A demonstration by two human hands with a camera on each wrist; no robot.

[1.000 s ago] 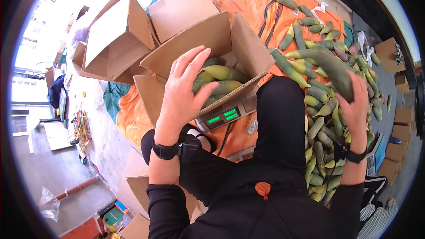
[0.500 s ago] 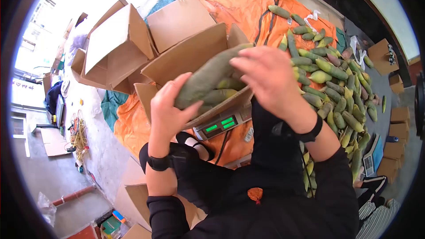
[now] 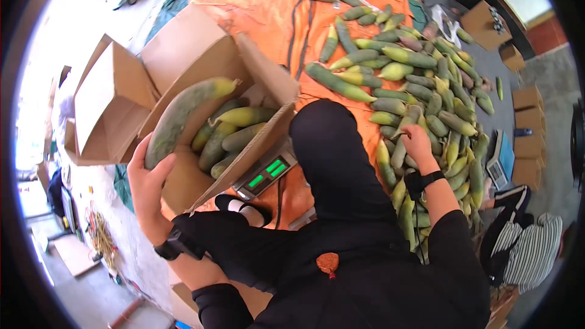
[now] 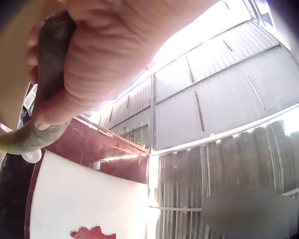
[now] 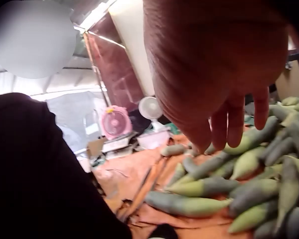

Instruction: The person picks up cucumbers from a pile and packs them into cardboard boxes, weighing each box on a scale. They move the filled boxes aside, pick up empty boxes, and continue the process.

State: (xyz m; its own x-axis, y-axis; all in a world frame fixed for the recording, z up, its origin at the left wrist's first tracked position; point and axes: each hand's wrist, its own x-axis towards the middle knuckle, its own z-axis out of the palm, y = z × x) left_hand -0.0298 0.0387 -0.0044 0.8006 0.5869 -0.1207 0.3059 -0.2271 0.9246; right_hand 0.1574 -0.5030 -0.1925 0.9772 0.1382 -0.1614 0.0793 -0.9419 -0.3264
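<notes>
My left hand (image 3: pixel 149 176) grips the lower end of a long green radish (image 3: pixel 186 113), fingers round one side and thumb on the other. The radish slants up over the left part of a cardboard box (image 3: pixel 268 79), its yellowish tip pointing away. In the left wrist view, the palm covers part of this radish (image 4: pixel 52 64). Several more green radishes (image 3: pixel 244 116) lie in the box. My right hand (image 3: pixel 417 146) is over the radish pile (image 3: pixel 399 58), holding nothing. In the right wrist view its fingers (image 5: pixel 234 124) hang down in front of the pile.
Beneath the box is a scale (image 3: pixel 265 173) with a lit green display. Another open box (image 3: pixel 113 97) stands at the left. An orange tarp (image 3: pixel 256 0) lies under the pile. My bent knee (image 3: pixel 326 128) rises between box and pile. A person in stripes (image 3: pixel 533 250) is at the right.
My right hand brought a radish from the pile to the box, where both hands met it. The left hand now holds it further left; the right hand is back over the pile.
</notes>
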